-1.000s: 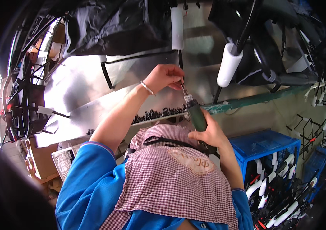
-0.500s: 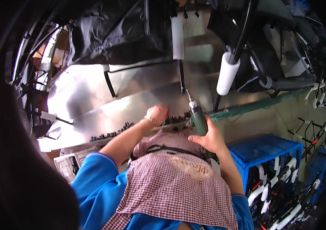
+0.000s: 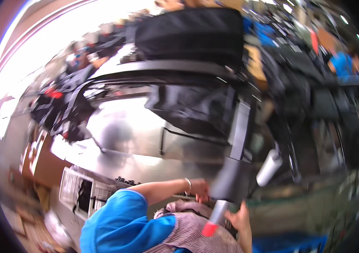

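A dark folding frame with black fabric point(image 3: 188, 105) stands over the shiny metal bench point(image 3: 141, 162). Its grey tube point(image 3: 240, 130), with a dark sleeve point(image 3: 230, 181) and a red end cap point(image 3: 209, 229), hangs blurred in front of my hands. My left hand point(image 3: 200, 189), a bracelet at its wrist, is closed beside the sleeve at the bench's near edge; what its fingers hold is hidden. To the right of the red-capped tube, my right hand point(image 3: 240, 218) keeps the curved grip it had around the green electric screwdriver, whose body the tube now hides.
Small black parts point(image 3: 126, 181) lie along the bench edge. A white plastic basket point(image 3: 76, 189) stands at the left and a blue crate point(image 3: 289, 243) at lower right. A white foam roller point(image 3: 269, 168) hangs right of the tube. Another person in blue point(image 3: 342, 65) is at far right.
The view has swung up and left, showing the whole frame and the room behind. The grey tube with the red cap now crosses in front of my hands and covers the screwdriver.
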A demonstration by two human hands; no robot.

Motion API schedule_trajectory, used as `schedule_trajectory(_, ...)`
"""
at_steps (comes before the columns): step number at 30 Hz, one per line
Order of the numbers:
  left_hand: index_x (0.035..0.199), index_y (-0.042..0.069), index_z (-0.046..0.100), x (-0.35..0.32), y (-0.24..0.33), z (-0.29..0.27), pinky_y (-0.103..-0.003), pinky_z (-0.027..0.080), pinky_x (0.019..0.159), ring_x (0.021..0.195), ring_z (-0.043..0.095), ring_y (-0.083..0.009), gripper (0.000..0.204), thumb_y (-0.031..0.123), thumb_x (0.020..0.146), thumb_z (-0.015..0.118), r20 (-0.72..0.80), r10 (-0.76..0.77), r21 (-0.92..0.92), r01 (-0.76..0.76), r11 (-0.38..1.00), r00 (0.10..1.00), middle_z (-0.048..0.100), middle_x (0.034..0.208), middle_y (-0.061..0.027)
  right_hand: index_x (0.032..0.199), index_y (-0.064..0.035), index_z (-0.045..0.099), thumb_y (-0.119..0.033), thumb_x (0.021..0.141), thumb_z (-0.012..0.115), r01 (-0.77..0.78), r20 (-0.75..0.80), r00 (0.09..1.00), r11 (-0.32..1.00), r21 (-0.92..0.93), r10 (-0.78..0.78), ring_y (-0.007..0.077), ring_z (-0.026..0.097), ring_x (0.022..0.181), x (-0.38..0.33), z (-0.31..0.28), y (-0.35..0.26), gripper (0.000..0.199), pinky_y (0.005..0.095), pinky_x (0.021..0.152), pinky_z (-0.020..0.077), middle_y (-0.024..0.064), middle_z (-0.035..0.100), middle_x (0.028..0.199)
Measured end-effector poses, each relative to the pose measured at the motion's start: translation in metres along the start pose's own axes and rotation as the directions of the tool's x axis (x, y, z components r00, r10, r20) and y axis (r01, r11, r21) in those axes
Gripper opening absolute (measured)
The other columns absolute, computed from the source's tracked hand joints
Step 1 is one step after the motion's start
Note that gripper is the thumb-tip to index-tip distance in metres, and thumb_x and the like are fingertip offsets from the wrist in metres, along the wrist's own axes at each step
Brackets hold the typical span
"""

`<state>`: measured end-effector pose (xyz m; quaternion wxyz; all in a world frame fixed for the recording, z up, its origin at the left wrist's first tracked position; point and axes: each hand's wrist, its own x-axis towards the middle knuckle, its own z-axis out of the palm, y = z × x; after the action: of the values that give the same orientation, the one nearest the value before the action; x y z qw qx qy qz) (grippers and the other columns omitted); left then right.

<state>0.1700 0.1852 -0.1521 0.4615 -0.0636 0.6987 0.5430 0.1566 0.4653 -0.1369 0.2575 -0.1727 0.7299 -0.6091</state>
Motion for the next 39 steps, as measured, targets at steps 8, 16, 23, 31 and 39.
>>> schedule_trajectory(8, 0.09, 0.002, 0.072, 0.002, 0.004, 0.017, -0.03, 0.054, 0.057, 0.065, 0.065, -0.017, 0.02, 0.016, 0.076, 0.067, 0.116, 0.19, 0.363, -0.22, 0.906, 0.975, 0.069, 0.077, -0.0087, 0.131, 0.0054, 0.041, -0.038, 0.061, 0.088, 0.072, -0.024, 0.997, 0.997, 0.041, -0.071, 0.0226, 0.054, 0.107, 0.013, -0.012, -0.006, 0.095, 0.034, 0.093, 0.0422, 0.0157, 0.058, 0.117)
schedule_trajectory(16, 0.093, 0.003, 0.072, 0.007, 0.022, -0.003, -0.032, 0.055, 0.06, 0.068, 0.067, -0.0191, 0.024, 0.018, 0.075, 0.068, 0.147, 0.168, 0.398, -0.214, 0.892, 0.975, 0.07, 0.081, -0.0096, 0.13, 0.0016, 0.04, -0.013, 0.067, 0.082, 0.041, 0.002, 0.999, 0.985, 0.166, -0.042, 0.0218, 0.062, 0.08, 0.02, -0.017, -0.014, 0.078, 0.0343, 0.067, 0.0508, 0.0139, 0.06, 0.101)
schedule_trajectory(23, 0.106, -0.006, 0.063, 0.007, 0.081, -0.043, -0.03, 0.055, 0.065, 0.069, 0.067, -0.0177, 0.023, 0.004, 0.085, 0.064, -0.61, 0.308, -0.181, -0.507, 0.843, 0.73, 0.068, 0.08, -0.013, 0.133, 0.003, 0.037, -0.017, 0.067, 0.086, -0.03, 0.069, 0.998, 0.956, 0.292, 0.01, 0.0178, 0.054, 0.098, 0.026, -0.019, -0.034, 0.085, 0.0305, 0.086, 0.0457, 0.0081, 0.053, 0.11)
schedule_trajectory(31, 0.109, -0.005, 0.06, 0.022, 0.13, -0.037, -0.031, 0.06, 0.072, 0.08, 0.068, -0.0204, 0.023, -0.002, 0.087, 0.06, -0.711, 0.326, -0.354, -0.718, 0.599, 0.623, 0.066, 0.093, -0.0116, 0.135, 0.0043, 0.037, -0.031, 0.064, 0.088, -0.01, 0.081, 0.997, 0.941, 0.338, -0.018, 0.0176, 0.048, 0.109, 0.025, -0.019, -0.051, 0.095, 0.0302, 0.096, 0.0389, 0.0075, 0.05, 0.116)
schedule_trajectory(39, 0.106, -0.005, 0.062, 0.028, 0.136, -0.035, -0.029, 0.059, 0.07, 0.079, 0.067, -0.0175, 0.019, -0.004, 0.087, 0.059, -0.695, 0.427, -0.269, -0.76, 0.592, 0.579, 0.066, 0.092, -0.0099, 0.134, 0.0055, 0.037, -0.034, 0.064, 0.088, 0.021, 0.06, 0.997, 0.943, 0.333, -0.043, 0.0173, 0.049, 0.107, 0.028, -0.021, -0.051, 0.095, 0.0296, 0.095, 0.0396, 0.0078, 0.05, 0.116)
